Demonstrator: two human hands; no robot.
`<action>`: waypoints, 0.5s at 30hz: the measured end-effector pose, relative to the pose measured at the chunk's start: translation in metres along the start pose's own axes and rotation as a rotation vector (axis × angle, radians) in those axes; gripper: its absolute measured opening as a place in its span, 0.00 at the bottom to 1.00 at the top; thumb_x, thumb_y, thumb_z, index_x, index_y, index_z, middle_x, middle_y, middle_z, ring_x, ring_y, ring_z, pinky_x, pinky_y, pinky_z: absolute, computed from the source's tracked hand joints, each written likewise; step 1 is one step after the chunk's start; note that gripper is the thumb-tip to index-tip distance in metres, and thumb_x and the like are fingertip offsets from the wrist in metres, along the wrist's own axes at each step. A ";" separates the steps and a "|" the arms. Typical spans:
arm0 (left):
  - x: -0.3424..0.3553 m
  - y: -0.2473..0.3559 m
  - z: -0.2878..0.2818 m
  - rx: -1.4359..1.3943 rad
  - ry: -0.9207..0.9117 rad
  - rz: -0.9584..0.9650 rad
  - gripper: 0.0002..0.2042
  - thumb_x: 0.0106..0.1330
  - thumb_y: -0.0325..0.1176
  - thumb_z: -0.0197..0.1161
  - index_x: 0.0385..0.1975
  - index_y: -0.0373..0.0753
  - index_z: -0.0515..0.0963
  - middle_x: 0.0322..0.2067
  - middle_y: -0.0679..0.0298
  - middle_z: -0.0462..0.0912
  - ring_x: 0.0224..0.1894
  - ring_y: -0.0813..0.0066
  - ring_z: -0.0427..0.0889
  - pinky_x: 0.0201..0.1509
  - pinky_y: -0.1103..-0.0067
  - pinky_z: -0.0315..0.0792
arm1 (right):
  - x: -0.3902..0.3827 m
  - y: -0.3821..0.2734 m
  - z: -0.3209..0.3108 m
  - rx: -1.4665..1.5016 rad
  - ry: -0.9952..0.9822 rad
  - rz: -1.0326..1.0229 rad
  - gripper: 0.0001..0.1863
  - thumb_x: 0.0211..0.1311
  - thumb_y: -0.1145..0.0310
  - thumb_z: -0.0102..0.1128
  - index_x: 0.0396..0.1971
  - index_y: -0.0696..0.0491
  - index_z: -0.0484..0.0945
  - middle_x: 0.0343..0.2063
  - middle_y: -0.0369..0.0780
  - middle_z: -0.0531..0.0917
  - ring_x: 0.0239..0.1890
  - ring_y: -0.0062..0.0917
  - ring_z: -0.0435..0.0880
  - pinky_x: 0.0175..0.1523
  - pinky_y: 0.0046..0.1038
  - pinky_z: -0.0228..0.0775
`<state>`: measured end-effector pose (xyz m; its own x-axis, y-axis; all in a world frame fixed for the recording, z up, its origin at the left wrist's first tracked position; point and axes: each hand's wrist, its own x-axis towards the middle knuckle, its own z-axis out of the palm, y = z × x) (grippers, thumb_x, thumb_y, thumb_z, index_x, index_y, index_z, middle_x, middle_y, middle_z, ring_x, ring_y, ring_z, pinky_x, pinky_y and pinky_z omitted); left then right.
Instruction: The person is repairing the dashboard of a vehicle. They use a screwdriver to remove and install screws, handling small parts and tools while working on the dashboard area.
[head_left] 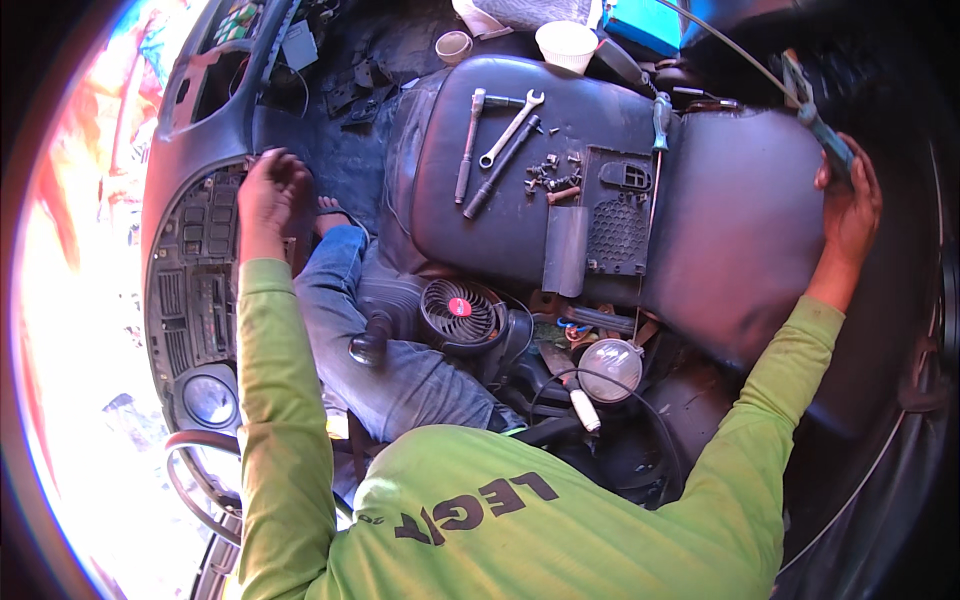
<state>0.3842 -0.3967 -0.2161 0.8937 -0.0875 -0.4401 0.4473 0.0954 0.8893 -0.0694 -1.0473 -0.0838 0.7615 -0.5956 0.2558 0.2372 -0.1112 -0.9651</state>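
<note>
My left hand is at the upper edge of the dashboard, its fingers curled together; what they hold, if anything, is hidden. Far out on the right, my right hand grips a teal-handled tool that looks like pliers, its metal head pointing up and left. A thin rod or cable runs up to that head; whether the two touch I cannot tell. On the black seat lie a combination wrench, a ratchet handle, an extension bar and several dark screws.
A perforated black panel and a blue-handled screwdriver lie on the seat. Beside my leg are the gear lever, a small fan and a round lamp. The steering wheel is lower left; a white cup stands behind the seat's far edge.
</note>
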 end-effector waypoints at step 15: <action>-0.120 -0.134 0.243 1.717 -0.808 0.525 0.14 0.61 0.42 0.75 0.43 0.43 0.87 0.38 0.51 0.89 0.45 0.50 0.89 0.52 0.59 0.81 | -0.010 -0.028 0.035 -0.331 0.211 -0.128 0.20 0.77 0.66 0.59 0.57 0.68 0.82 0.32 0.41 0.83 0.33 0.23 0.78 0.44 0.25 0.70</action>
<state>0.2082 -0.6395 -0.2518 0.4590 -0.7777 -0.4296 -0.7558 -0.5959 0.2713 -0.0629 -1.0103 -0.0574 0.5899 -0.7066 0.3907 0.0890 -0.4241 -0.9012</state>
